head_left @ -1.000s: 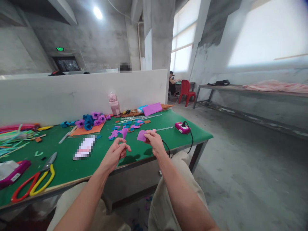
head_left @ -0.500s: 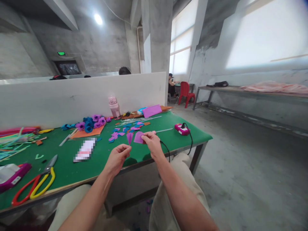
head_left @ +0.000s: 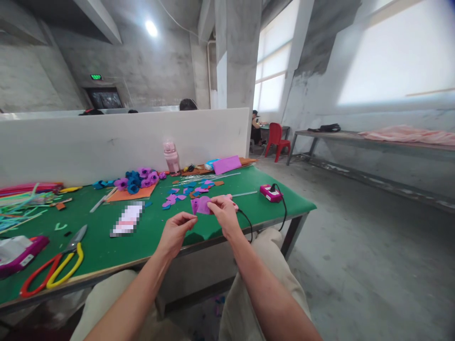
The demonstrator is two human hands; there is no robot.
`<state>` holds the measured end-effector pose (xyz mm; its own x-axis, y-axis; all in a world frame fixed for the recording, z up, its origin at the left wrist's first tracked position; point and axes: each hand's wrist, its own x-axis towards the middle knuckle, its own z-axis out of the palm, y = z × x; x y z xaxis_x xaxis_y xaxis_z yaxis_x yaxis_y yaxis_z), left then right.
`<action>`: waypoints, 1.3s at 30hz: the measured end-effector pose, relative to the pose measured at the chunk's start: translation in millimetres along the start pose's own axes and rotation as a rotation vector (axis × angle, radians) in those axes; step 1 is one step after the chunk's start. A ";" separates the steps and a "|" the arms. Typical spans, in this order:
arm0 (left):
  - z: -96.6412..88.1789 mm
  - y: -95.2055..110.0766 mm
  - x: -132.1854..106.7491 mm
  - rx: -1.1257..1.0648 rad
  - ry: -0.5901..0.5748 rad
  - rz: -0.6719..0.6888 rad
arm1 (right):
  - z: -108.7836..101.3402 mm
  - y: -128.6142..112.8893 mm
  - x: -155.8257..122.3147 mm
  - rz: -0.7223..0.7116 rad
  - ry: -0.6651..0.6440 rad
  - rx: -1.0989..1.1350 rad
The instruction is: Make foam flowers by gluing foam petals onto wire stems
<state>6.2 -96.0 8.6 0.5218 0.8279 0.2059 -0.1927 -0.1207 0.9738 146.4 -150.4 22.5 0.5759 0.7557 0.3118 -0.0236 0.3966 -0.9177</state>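
My left hand (head_left: pixel 177 230) is pinched shut just below a small purple cone-shaped piece that rises from its fingertips. My right hand (head_left: pixel 222 212) pinches a purple petal-shaped sheet (head_left: pixel 201 205) and holds it against that cone, so the two pieces meet between my hands. Both hands hover over the front edge of the green table (head_left: pixel 149 237). Loose purple and blue cut petals (head_left: pixel 185 193) lie on the table just behind my hands. A black cord runs past my right wrist.
Red and yellow scissors (head_left: pixel 53 267) lie at the front left. Finished purple and blue flowers (head_left: pixel 137 179) sit on orange sheets by a white partition (head_left: pixel 121 142). A pink bottle (head_left: pixel 171 157) and a pink plug-in device (head_left: pixel 270 192) stand farther right. People sit beyond the partition.
My hands have drawn together. The purple sheet in my right hand moved left until it touches the cone held by my left hand. The view tilted slightly.
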 end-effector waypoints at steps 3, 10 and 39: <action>0.1 -0.9 0.2 0.019 0.013 0.021 | 1.2 -1.0 -1.3 -0.025 -0.017 -0.009; 3.2 2.1 -1.0 0.063 0.050 0.051 | 1.2 -0.3 -1.5 -0.029 -0.007 -0.016; 6.4 -2.9 -3.2 0.060 0.019 -0.010 | 3.0 0.5 -6.7 -0.060 -0.018 -0.163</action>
<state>10.4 -101.8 5.7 0.5072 0.8396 0.1946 -0.1369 -0.1445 0.9800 140.0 -153.7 20.7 0.5572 0.7433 0.3701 0.1437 0.3527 -0.9246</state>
